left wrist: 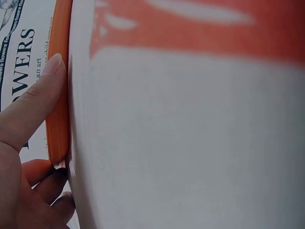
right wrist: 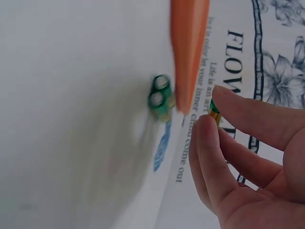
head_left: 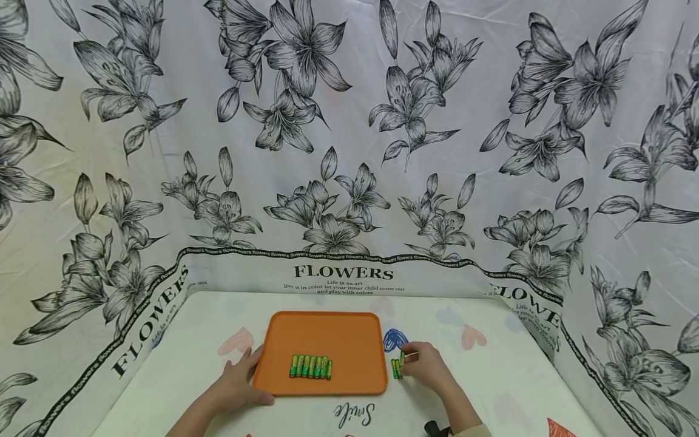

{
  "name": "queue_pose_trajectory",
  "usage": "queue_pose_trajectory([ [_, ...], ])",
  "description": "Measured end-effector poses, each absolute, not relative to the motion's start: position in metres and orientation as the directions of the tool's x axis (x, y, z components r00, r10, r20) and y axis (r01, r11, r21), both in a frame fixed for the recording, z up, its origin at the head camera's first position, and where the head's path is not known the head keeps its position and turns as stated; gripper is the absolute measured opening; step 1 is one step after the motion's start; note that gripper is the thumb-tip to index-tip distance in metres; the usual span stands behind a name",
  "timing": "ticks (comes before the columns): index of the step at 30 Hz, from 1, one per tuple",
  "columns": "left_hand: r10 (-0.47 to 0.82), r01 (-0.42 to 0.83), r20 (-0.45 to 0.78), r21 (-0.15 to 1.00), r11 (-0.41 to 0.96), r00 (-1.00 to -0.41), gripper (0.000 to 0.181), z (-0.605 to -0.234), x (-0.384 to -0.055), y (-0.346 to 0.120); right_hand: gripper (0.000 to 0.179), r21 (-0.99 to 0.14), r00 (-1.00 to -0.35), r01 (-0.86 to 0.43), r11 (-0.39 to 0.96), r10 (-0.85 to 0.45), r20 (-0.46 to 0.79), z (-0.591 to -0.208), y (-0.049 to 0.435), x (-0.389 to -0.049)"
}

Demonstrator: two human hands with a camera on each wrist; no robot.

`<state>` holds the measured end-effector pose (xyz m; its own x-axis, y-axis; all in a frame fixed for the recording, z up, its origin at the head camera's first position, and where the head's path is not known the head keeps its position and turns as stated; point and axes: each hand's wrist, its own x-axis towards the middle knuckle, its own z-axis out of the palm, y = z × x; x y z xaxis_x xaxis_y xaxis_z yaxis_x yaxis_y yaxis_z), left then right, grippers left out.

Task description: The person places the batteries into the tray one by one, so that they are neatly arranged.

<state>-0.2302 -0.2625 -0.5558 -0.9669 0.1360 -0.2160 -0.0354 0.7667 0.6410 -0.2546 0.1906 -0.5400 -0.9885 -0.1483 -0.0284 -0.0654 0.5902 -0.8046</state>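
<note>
An orange tray [head_left: 327, 331] lies on the table, with a row of several green-and-gold batteries [head_left: 309, 366] side by side in it. My left hand [head_left: 238, 382] grips the tray's near left corner, its thumb [left wrist: 40, 98] along the front side and its fingers round the left side. Between thumb and fingertips, my right hand [head_left: 427, 366] pinches a single battery [right wrist: 215, 113], held raised off the table. Just below that hand, two more batteries [right wrist: 159, 90] stand close together beside the tray's right edge.
A pale cloth with printed hearts [head_left: 474, 337] covers the table. Behind it and at both sides hangs a flower-printed curtain [head_left: 344, 273]. A small black object [head_left: 435, 428] shows by the right forearm at the bottom edge.
</note>
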Motion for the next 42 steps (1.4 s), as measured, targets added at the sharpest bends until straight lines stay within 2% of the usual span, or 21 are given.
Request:
queue_pose_trajectory([
  [10, 0.128, -0.057, -0.238, 0.643, 0.764, -0.963, 0.132, -0.558, -0.232, -0.263, 0.049, -0.835, -0.98, -0.071, 0.546, -0.194, -0.044, -0.525, 0.151, -0.262],
  [26, 0.139, -0.036, -0.221, 0.641, 0.767, -0.965, 0.129, -0.556, -0.23, -0.262, 0.047, -0.851, -0.952, -0.172, 0.496, -0.306, 0.014, -0.539, 0.082, -0.264],
  [35, 0.114, -0.065, -0.238, 0.632, 0.772, -0.965, 0.133, -0.557, -0.233, -0.262, 0.045, -0.834, -0.955, -0.134, 0.536, -0.296, -0.036, -0.55, 0.058, -0.263],
  [42, 0.107, -0.075, -0.246, 0.631, 0.772, -0.963, 0.133, -0.557, -0.232, -0.262, 0.045, -0.768, -0.955, -0.138, 0.626, -0.288, -0.063, -0.552, 0.049, -0.264],
])
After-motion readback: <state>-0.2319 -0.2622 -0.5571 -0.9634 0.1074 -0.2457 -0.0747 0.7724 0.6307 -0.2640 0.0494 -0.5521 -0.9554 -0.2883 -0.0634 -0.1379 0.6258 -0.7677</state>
